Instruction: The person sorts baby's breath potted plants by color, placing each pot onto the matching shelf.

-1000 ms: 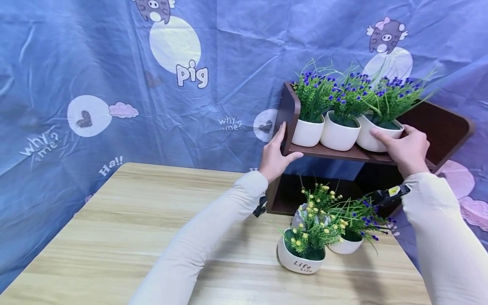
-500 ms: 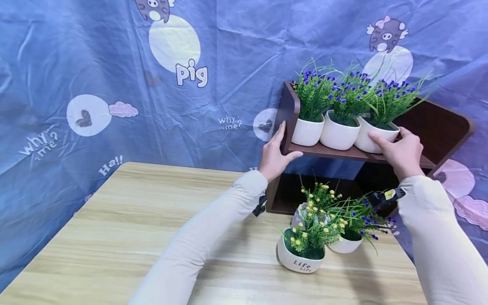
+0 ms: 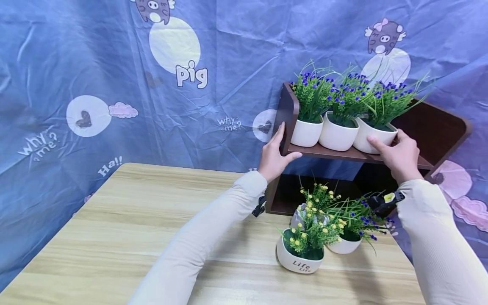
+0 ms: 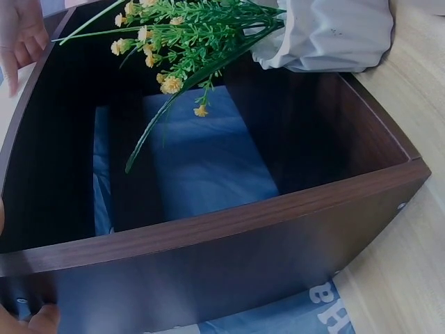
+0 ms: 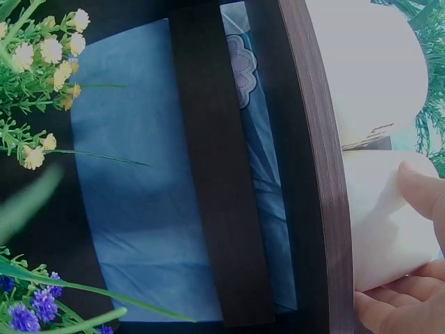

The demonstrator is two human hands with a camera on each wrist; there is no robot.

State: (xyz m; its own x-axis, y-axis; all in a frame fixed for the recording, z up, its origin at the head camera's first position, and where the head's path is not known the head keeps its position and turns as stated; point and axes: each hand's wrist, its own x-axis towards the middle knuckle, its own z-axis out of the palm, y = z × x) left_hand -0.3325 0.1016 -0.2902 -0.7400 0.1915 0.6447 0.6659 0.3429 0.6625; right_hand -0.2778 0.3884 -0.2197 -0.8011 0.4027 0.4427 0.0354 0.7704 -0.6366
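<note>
My right hand (image 3: 402,157) grips the rightmost of three white flowerpots with purple flowers on the upper board of a dark brown shelf (image 3: 444,129). In the right wrist view this held pot (image 5: 386,219) has my thumb on one face and fingers beneath it. It touches or nearly touches the middle pot (image 3: 338,136); the left pot (image 3: 306,134) stands by the side panel. My left hand (image 3: 273,160) rests with extended fingers against that panel's outside, its thumb near the board's front edge. In the left wrist view, fingertips (image 4: 45,319) touch the panel.
Before the shelf stand a yellow-flowered pot marked "Life" (image 3: 301,262), a purple-flowered pot (image 3: 345,245) and a pale, wrinkled pot (image 4: 334,35) with yellow flowers. Wooden tabletop (image 3: 152,212) extends leftward. A blue printed cloth (image 3: 236,51) hangs behind.
My right hand has shifted slightly left along the upper board with the rightmost flowerpot, bringing it nearer the middle one. My left hand has stayed at the side panel.
</note>
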